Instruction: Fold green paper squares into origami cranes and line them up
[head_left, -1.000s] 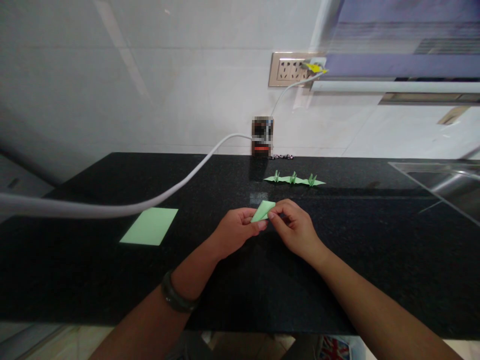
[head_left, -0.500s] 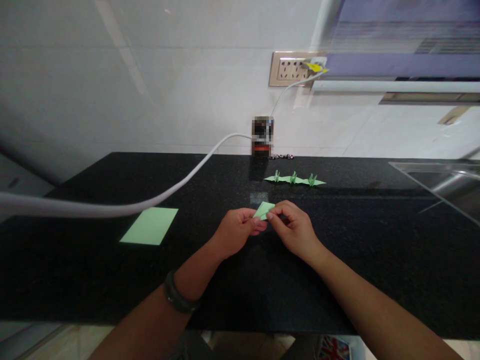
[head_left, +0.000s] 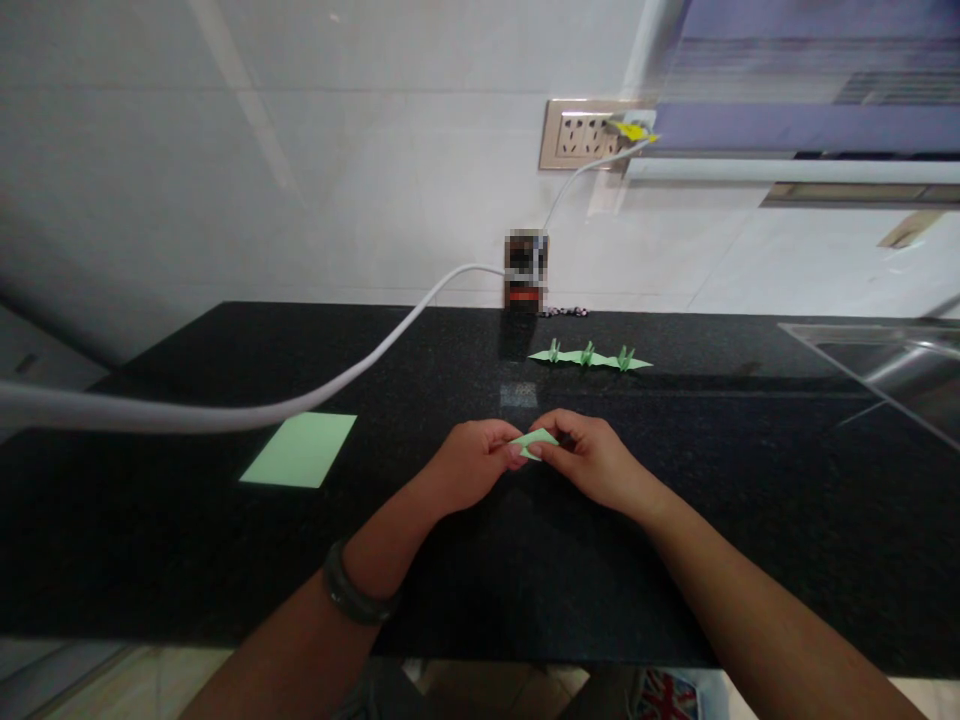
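Observation:
A small folded piece of green paper (head_left: 534, 440) is pinched between both my hands just above the black countertop (head_left: 712, 480). My left hand (head_left: 472, 466) grips its left end with closed fingers, and a dark band sits on that wrist. My right hand (head_left: 592, 460) grips the right end, fingers curled. Most of the paper is hidden by my fingertips. Behind my hands, three finished green paper cranes (head_left: 589, 357) stand in a row.
A flat green paper sheet (head_left: 300, 450) lies at the left. A white cable (head_left: 337, 375) runs from the left edge to a small device (head_left: 525, 272) at the wall. A wall socket (head_left: 581, 147) is above. A metal sink (head_left: 892, 365) sits at the right.
The green paper has been folded down flatter and lower between my fingertips; both hands have dropped slightly toward the counter and closed in on it.

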